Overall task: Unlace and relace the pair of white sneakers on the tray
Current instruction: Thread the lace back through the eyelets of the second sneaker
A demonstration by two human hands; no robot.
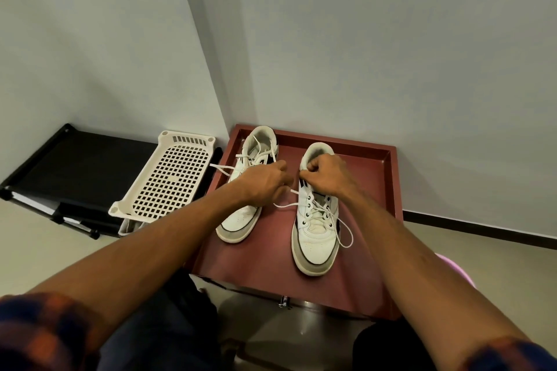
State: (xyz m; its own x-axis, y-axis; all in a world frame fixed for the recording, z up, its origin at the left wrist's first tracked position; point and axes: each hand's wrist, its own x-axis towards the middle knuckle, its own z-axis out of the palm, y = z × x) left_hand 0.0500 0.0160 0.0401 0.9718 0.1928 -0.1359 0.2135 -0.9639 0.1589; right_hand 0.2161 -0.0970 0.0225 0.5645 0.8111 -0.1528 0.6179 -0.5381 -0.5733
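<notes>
White lace [284,205] pinched in left hand [265,182], right hand [324,173] clenched on lace at right sneaker [315,220] collar; maroon tray [388,190], grey corner walls [361,39].

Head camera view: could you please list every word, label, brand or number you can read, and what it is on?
None: no readable text shows anywhere in this view.
The right sneaker and left sneaker on the red tray show only black stripes.
The white plastic basket is plain.

Sneakers [313,220] side by side on tray [388,190]
</notes>
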